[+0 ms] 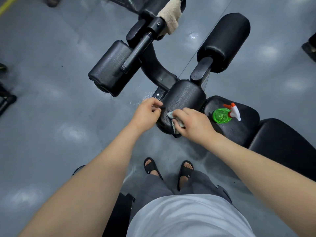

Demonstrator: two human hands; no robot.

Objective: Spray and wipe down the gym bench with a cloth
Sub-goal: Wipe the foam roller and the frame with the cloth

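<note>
One cloth [171,115] is gripped on the worktop [186,93] by the right hand [193,124]; the curled left hand's [147,112] hold cannot be told.

Both bare arms stretched out front, left hand [147,112] fingers curled in, right hand [192,123] scrunching a cloth [171,115].

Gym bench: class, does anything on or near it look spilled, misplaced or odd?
Spray beads on the front pad and wets the floor beside it. A green spray bottle sits on the next pad; a beige towel hangs on the frame.
</note>
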